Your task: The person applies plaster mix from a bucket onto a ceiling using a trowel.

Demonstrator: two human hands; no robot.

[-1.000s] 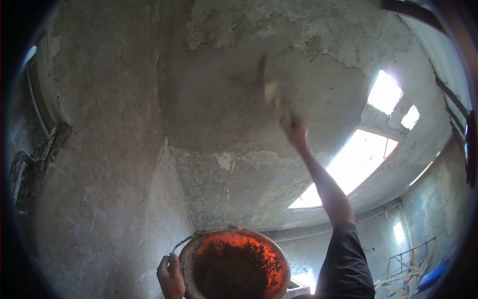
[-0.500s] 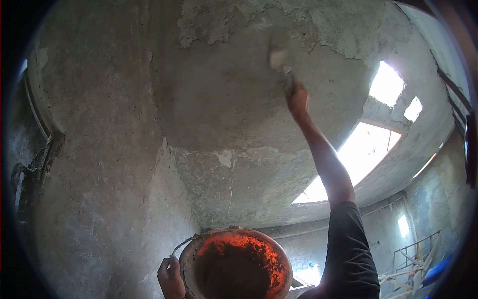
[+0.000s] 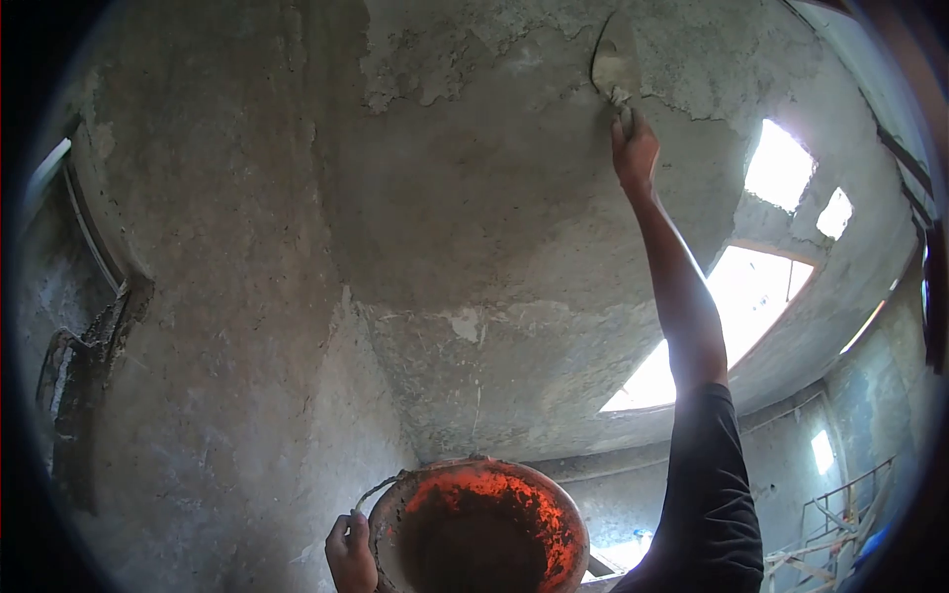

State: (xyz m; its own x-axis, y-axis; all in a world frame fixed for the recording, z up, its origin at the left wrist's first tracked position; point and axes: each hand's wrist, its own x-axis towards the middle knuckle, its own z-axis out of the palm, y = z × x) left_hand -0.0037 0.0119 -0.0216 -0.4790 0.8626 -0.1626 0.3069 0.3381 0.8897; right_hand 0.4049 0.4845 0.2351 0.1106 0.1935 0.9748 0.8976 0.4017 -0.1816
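My right hand (image 3: 635, 148) is raised at the end of my outstretched arm, its fingers wrapped around the handle of a pointed trowel (image 3: 617, 64). The blade points upward at the top of the plastered wall (image 3: 534, 208), where a ragged edge of rough plaster (image 3: 692, 87) meets a smoother, darker patch; I cannot tell whether the metal touches the surface. A dark sleeve (image 3: 710, 484) covers my upper arm.

Low down, my left hand (image 3: 352, 555) is curled around the bail handle (image 3: 379, 486) of an orange bucket (image 3: 556, 519), just beside its rim. Dark residue coats much of the bucket's inside, and its bottom is too dim to make out. To the right, bright light fills a large window opening (image 3: 727, 311) beyond my forearm.
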